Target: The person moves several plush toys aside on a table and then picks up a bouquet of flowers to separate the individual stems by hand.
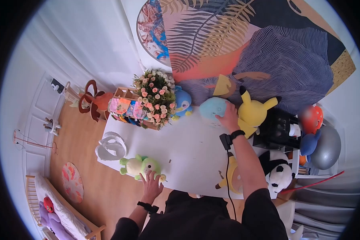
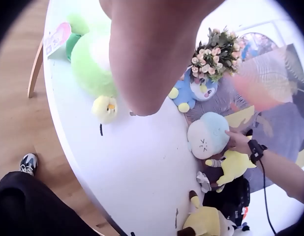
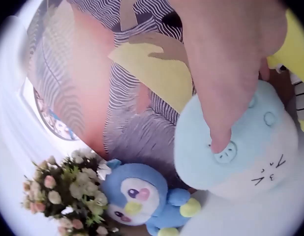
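A round light blue and white plush toy point(image 1: 213, 111) with a stitched face point(image 3: 265, 172) sits upright at the back of the white table. My right hand point(image 1: 228, 117) grips its right side, thumb and fingers spread over the blue top. Near the front left edge lies a green plush toy point(image 1: 134, 165) with a cream belly. My left hand point(image 1: 151, 186) rests on its head end, fingers spread. Beside those fingers is a small yellow chick point(image 2: 105, 109). In the left wrist view the forearm hides part of the green plush.
A blue penguin plush point(image 1: 183, 103) and a flower bunch point(image 1: 156, 98) stand left of the round plush. To the right are a yellow plush point(image 1: 253, 112), a black box-like item point(image 1: 274, 128) and a panda plush point(image 1: 279, 176). A white looped object point(image 1: 111, 147) lies on the table point(image 1: 188, 148) at left.
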